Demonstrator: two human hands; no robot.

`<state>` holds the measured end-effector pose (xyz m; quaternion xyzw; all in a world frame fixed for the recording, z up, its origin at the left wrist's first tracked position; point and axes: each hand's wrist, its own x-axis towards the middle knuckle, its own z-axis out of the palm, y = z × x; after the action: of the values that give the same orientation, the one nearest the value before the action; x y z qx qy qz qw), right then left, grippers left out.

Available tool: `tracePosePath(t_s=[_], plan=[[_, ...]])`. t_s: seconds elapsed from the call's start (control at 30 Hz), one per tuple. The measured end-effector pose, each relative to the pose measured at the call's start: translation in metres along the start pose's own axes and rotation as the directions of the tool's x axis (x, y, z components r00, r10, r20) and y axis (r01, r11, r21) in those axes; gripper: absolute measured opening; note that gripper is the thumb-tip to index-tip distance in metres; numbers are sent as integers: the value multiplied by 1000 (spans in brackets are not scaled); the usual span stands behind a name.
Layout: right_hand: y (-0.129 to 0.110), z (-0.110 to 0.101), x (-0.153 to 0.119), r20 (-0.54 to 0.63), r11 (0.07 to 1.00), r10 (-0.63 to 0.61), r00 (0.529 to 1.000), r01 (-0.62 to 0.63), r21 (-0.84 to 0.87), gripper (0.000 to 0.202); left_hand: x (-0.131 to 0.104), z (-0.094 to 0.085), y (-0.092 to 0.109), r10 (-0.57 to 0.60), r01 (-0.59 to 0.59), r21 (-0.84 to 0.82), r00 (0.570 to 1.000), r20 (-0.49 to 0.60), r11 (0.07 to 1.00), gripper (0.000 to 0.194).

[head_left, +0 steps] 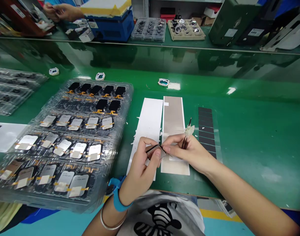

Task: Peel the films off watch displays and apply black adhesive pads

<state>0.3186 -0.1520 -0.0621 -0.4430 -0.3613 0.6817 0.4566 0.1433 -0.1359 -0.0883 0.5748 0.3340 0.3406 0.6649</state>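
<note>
My left hand (pixel 145 164) grips a small display module (pixel 157 152) with a dark edge and silvery back, tilted between thumb and fingers. At its upper right corner, the thumb and fingertips of my right hand (pixel 186 149) are pinched together, touching the module. Dark tweezers (pixel 184 143) are also tucked in my right hand, and a pale crumpled wad (pixel 189 130) is by its knuckles. Beneath both hands lie a white sheet (pixel 151 121) and a greyish adhesive sheet (pixel 174 119). Whatever the right fingertips pinch is too small to make out.
On the left, a clear plastic tray (pixel 126 108) bears rows of display modules. A strip of black rectangles (pixel 206 127) lies to the right. Small white-framed parts (pixel 163 82) rest along the back. The shelf (pixel 150 44) holds trays and a blue box (pixel 110 26); another person's hands (pixel 63 12) are behind.
</note>
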Motion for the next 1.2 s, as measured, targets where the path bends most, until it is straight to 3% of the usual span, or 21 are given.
tracePosePath(t_s=[0.33, 0.53, 0.67, 0.9, 1.03, 1.2], plan=[[4, 1, 1, -61, 1000, -7, 998, 5, -29, 29, 0, 1, 1, -42, 42, 7, 999, -25, 999, 16], [7, 5, 0, -75, 983, -139, 987, 129, -132, 27, 0, -1, -2, -49, 50, 23, 998, -31, 998, 19], [10, 5, -3, -165, 879, -306, 938, 212, -427, 17, 0, -2, -1, -47, 48, 29, 999, -16, 998, 22], [4, 7, -8, -59, 702, -503, 862, 368, -610, 11, 1, 0, 2, -75, 75, 18, 997, 2, 997, 16], [6, 10, -8, -77, 703, -497, 864, 349, -619, 13, 3, 2, 1, -38, 38, 34, 999, 2, 999, 14], [2, 6, -13, -192, 765, -434, 880, 248, -594, 17, 3, 0, -1, -36, 35, 70, 999, 6, 997, 14]])
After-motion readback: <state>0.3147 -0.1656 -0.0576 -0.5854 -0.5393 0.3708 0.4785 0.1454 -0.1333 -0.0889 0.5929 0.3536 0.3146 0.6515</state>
